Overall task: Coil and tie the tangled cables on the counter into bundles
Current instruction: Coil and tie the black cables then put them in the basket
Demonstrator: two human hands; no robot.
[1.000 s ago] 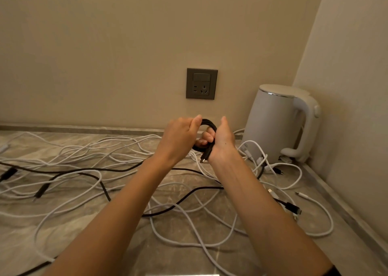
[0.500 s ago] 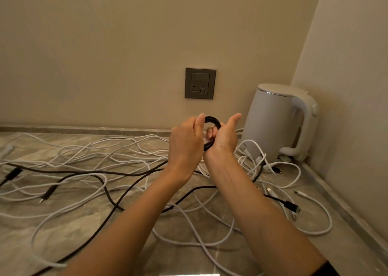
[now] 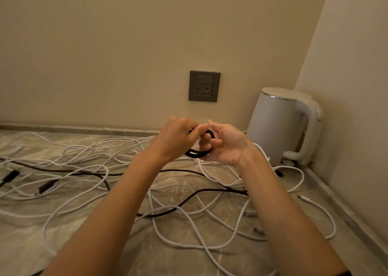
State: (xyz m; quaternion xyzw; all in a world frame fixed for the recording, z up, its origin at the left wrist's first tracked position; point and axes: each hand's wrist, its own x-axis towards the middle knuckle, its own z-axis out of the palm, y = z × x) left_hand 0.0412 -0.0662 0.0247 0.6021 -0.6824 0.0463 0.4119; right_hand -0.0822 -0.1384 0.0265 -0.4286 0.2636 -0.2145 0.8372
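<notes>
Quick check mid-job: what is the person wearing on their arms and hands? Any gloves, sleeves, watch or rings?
Nothing shows on the left hand or the right hand: no gloves, no visible rings or watch. The left forearm and right forearm are bare. Only a sliver of dark fabric, likely a sleeve hem, shows on the right arm at the frame's bottom edge.

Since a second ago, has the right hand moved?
Yes. The right hand, hooked through the black cable coil, has turned palm toward the camera and shifted slightly right, toward the kettle.
</notes>
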